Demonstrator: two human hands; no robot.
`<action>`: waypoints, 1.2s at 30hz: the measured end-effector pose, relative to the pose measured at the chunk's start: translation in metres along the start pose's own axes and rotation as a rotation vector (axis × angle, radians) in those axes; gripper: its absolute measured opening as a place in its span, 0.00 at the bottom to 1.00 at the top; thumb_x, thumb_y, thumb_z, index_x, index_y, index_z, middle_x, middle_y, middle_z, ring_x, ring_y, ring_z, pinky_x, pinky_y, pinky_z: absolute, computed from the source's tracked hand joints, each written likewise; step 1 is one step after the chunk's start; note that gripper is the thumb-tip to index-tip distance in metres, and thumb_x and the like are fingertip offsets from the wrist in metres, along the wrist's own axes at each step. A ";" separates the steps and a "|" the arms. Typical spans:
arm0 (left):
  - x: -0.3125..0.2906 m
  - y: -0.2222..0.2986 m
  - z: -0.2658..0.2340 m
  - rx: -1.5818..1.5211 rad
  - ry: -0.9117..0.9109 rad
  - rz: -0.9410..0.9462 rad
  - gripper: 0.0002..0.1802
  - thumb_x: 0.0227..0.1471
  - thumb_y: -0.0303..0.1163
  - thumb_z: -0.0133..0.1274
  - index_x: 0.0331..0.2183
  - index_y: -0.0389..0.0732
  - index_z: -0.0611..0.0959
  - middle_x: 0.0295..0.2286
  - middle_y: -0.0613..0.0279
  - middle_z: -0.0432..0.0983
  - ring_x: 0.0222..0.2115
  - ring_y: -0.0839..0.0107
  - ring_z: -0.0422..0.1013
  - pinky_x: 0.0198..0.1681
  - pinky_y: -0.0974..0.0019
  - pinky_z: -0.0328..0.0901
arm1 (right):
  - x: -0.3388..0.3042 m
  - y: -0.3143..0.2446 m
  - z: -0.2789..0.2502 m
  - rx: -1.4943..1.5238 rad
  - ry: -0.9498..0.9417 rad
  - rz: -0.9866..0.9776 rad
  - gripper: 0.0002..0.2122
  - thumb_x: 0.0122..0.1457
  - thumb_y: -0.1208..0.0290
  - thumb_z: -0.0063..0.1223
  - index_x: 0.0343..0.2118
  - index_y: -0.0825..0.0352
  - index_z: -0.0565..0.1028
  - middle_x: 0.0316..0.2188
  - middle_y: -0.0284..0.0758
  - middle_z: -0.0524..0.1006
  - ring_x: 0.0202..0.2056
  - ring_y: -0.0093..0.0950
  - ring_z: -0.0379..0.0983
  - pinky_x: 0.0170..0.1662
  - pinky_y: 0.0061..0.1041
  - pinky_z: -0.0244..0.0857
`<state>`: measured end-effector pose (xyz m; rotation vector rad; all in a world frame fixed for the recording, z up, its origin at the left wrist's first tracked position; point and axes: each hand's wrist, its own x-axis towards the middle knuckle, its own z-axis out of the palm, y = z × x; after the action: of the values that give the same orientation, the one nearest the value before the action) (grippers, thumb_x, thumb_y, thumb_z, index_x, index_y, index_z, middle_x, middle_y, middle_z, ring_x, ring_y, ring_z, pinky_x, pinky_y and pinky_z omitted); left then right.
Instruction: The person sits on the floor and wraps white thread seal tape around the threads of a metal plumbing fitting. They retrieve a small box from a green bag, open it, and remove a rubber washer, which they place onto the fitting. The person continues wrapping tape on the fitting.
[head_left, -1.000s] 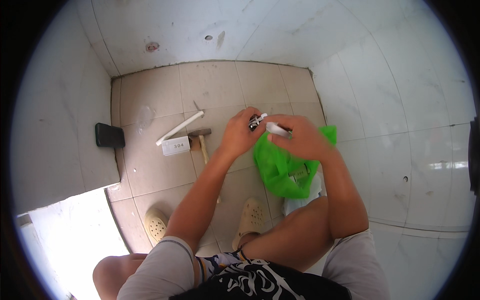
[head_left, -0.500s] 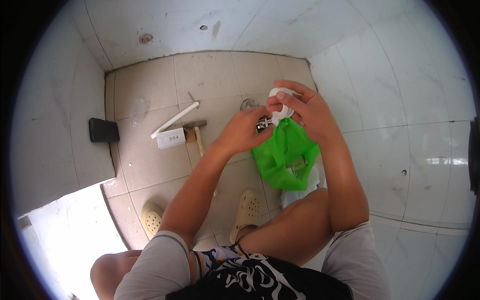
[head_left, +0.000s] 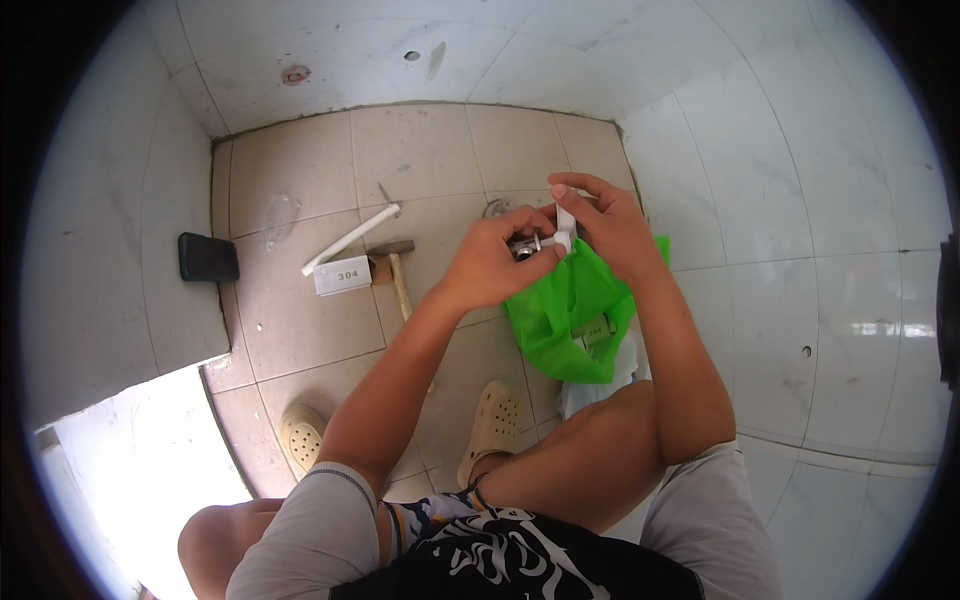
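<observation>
My left hand (head_left: 485, 262) is closed round a small shiny chrome fitting (head_left: 524, 250), most of it hidden by the fingers. White tape shows at the end of the fitting. Close against it on the right, my right hand (head_left: 615, 230) pinches a white roll of thread seal tape (head_left: 566, 215), seen nearly edge-on between thumb and fingers. Just beneath both hands lies a green bag (head_left: 560, 310) with a small box (head_left: 595, 330) showing in its opening.
On the tiled floor to the left are a hammer (head_left: 399, 285), a white tube (head_left: 350, 240), a white box (head_left: 342, 276) and a clear plastic wrapper (head_left: 280, 220). A dark phone (head_left: 208, 258) lies by the left ledge. White walls (head_left: 760, 200) stand ahead and right.
The tape roll has turned from showing its round face to nearly edge-on. My right hand has shifted slightly, and the hands are closer together around the fitting.
</observation>
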<state>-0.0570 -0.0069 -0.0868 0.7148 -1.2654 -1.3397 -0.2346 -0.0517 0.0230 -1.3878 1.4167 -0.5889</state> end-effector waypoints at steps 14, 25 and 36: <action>0.014 0.000 -0.031 -0.481 0.219 -0.220 0.12 0.62 0.34 0.65 0.46 0.40 0.87 0.27 0.74 0.76 0.27 0.84 0.67 0.30 0.75 0.61 | -0.014 -0.009 0.027 -0.561 -0.104 -0.259 0.19 0.73 0.56 0.54 0.57 0.64 0.80 0.35 0.40 0.84 0.34 0.32 0.77 0.42 0.33 0.70; 0.011 -0.019 -0.031 0.165 0.378 -0.152 0.14 0.60 0.37 0.67 0.46 0.43 0.87 0.26 0.74 0.73 0.27 0.84 0.65 0.31 0.74 0.63 | -0.024 -0.010 0.033 -0.853 -0.072 -0.360 0.21 0.67 0.65 0.61 0.60 0.67 0.77 0.45 0.46 0.85 0.42 0.43 0.82 0.50 0.35 0.73; 0.005 -0.042 -0.019 0.419 0.222 0.107 0.15 0.56 0.33 0.66 0.44 0.40 0.84 0.36 0.50 0.83 0.34 0.52 0.80 0.39 0.56 0.74 | -0.021 -0.020 0.025 -0.507 -0.175 -0.025 0.16 0.70 0.68 0.60 0.58 0.66 0.80 0.38 0.32 0.85 0.37 0.22 0.80 0.43 0.26 0.73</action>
<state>-0.0531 -0.0239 -0.1294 1.0402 -1.3945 -0.8869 -0.2077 -0.0293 0.0387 -1.8051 1.4636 -0.1146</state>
